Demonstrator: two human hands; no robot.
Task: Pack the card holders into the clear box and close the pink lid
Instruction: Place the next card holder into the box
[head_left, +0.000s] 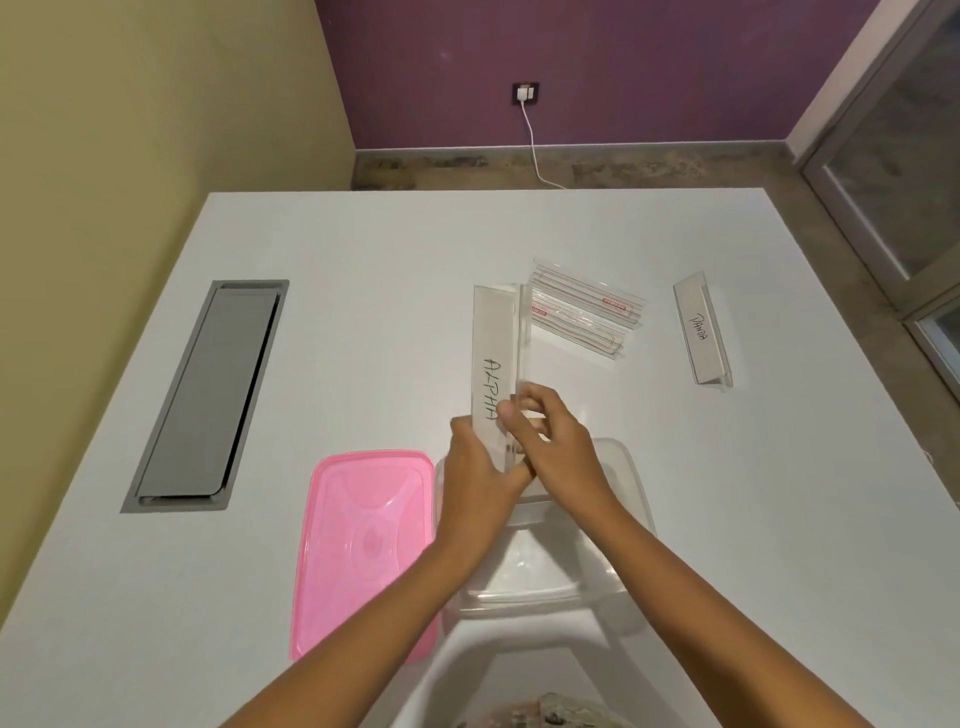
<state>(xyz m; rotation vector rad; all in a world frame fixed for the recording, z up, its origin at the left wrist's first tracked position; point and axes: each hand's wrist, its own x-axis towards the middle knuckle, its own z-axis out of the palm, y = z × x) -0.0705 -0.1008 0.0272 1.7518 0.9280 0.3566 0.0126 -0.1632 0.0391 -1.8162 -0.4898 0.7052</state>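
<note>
A clear card holder marked "ALPHA" (496, 343) is held above the near end of the clear box (631, 499). My left hand (475, 483) grips its lower left edge and my right hand (553, 447) pinches its lower right edge. The pink lid (358, 545) lies flat on the table just left of the box. Several empty clear holders with red print (582, 312) lie stacked behind the box. Another holder marked "PANDA" (701, 335) lies apart at the right.
The white table (363, 322) has a grey cable hatch (208, 395) set into it at the left. A white charger cable (535, 150) hangs from a wall socket beyond the far edge. A glass door stands at the right.
</note>
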